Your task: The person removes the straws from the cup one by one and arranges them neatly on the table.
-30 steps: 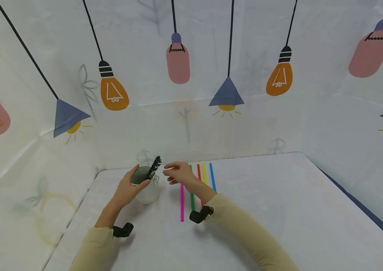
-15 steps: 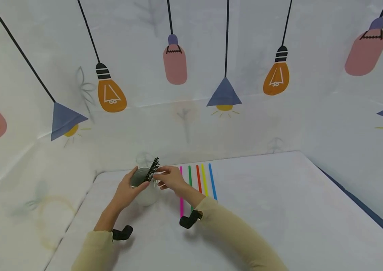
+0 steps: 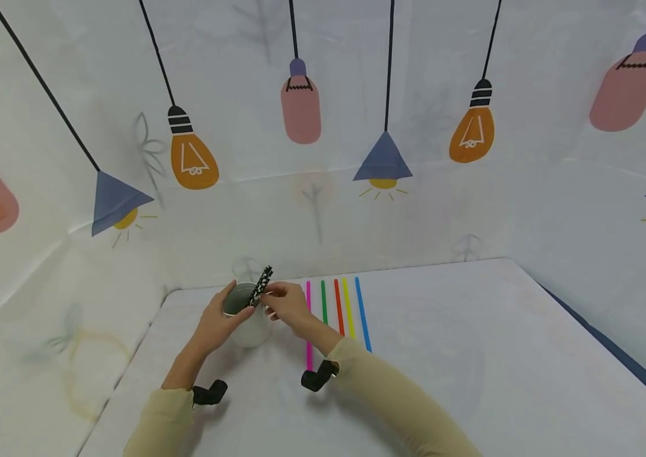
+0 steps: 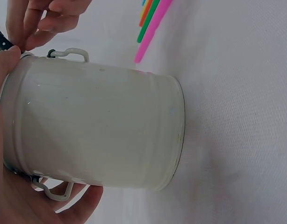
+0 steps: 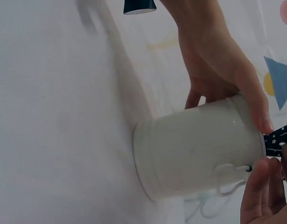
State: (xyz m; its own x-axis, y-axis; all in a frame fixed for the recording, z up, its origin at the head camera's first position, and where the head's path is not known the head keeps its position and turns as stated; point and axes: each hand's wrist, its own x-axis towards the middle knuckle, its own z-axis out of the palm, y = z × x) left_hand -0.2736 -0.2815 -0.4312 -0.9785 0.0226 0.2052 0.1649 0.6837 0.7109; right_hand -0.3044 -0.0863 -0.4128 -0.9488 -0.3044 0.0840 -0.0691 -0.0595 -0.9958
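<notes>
A white metal pail (image 3: 254, 331) with small side handles stands upright on the table. My left hand (image 3: 214, 325) grips it around the rim, thumb at the near side and fingers round the far side. From the pail's mouth a dark strip with white dots (image 3: 262, 284) sticks up at a slant. At the rim, the fingers of my right hand (image 3: 291, 306) pinch this strip; in the right wrist view the strip (image 5: 278, 139) passes between both hands. The lower end of the strip is hidden inside the pail.
Right of the pail lie several thin coloured sticks side by side: pink (image 3: 309, 355), green (image 3: 324, 299), red (image 3: 338, 304), yellow (image 3: 348, 301) and blue (image 3: 362, 308). My right forearm crosses over some of them. A white wall sheet (image 3: 323, 216) with printed lamps rises behind the table.
My right hand has moved left from beside the pail and taken hold of the dotted strip. My left hand has kept its grip on the pail, which has stayed in place.
</notes>
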